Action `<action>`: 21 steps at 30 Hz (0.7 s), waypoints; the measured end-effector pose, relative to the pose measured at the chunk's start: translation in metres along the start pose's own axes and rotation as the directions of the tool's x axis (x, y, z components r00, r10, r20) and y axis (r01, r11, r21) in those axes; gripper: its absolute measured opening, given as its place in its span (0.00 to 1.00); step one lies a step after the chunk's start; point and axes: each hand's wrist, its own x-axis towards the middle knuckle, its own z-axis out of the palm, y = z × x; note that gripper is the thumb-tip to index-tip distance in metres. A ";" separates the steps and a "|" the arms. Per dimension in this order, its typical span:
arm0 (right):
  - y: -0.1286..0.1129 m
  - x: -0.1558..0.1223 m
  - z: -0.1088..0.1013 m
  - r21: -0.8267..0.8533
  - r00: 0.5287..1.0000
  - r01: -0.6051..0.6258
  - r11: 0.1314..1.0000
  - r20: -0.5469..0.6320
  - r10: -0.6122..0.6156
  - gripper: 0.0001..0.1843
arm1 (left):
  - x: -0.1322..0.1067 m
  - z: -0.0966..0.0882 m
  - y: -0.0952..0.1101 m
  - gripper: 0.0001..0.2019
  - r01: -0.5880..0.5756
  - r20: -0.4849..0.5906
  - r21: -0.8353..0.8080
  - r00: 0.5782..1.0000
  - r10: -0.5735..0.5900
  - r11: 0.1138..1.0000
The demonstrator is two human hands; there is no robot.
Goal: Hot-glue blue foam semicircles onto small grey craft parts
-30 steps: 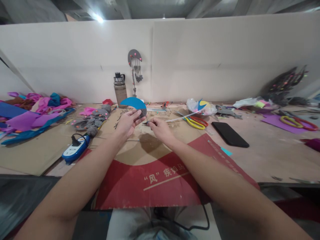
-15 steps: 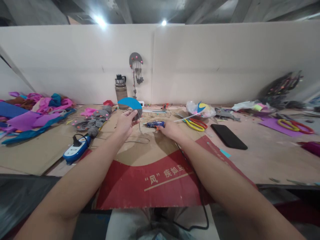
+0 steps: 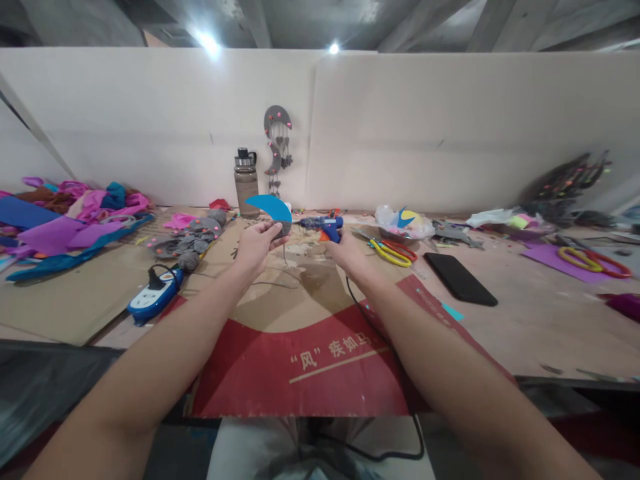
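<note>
Left of the glue gun [image 3: 332,227] gripped in the right hand [image 3: 345,249], a blue crescent [image 3: 273,206] is pinched by the left hand [image 3: 253,247], which could be burned were the nozzle [image 3: 303,223] brought too close.

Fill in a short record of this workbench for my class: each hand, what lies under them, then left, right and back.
Left hand: holds a blue crescent, grey at the fingers
Right hand: holds a glue gun, nozzle toward the crescent
Under hands: cardboard, red on its near part
Left: power strip with a plug in it
Right: scissors, then a phone lying flat
Back: upright bottle; grey ornament on the wall
</note>
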 end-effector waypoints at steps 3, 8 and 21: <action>-0.005 -0.002 -0.002 0.188 0.990 0.113 0.976 -0.105 -0.094 0.23 | -0.001 0.001 0.002 0.02 0.008 -0.007 -0.006 1.000 -0.008 1.000; -0.022 -0.015 -0.003 0.372 0.986 0.164 0.914 -0.074 -0.147 0.26 | -0.004 0.003 0.006 0.01 0.036 -0.023 -0.016 0.999 -0.036 0.999; -0.024 -0.027 0.004 0.266 0.913 0.393 0.880 0.004 -0.409 0.18 | -0.004 0.001 0.005 0.04 0.036 -0.047 0.068 0.998 -0.033 0.997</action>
